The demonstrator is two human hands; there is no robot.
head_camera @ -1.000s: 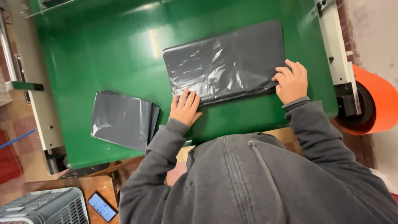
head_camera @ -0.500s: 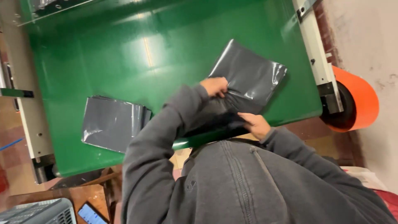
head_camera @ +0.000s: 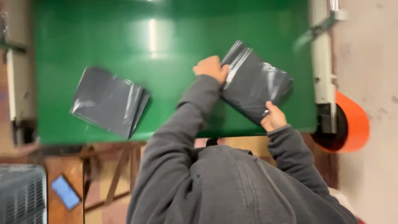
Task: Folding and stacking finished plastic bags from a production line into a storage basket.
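From the head view, a folded dark grey plastic bag (head_camera: pixel 255 85) lies on the green worktop (head_camera: pixel 124 41) between the two hands, the left hand (head_camera: pixel 211 67) gripping its top left edge, the right hand (head_camera: pixel 273 118) pinching its bottom corner, and a second folded bag (head_camera: pixel 108 101) lies well apart at the left.

I wear a dark grey hooded sweatshirt with a stitched seam down the back, ribbed cuffs at both wrists, hands bare, no gloves or markings.
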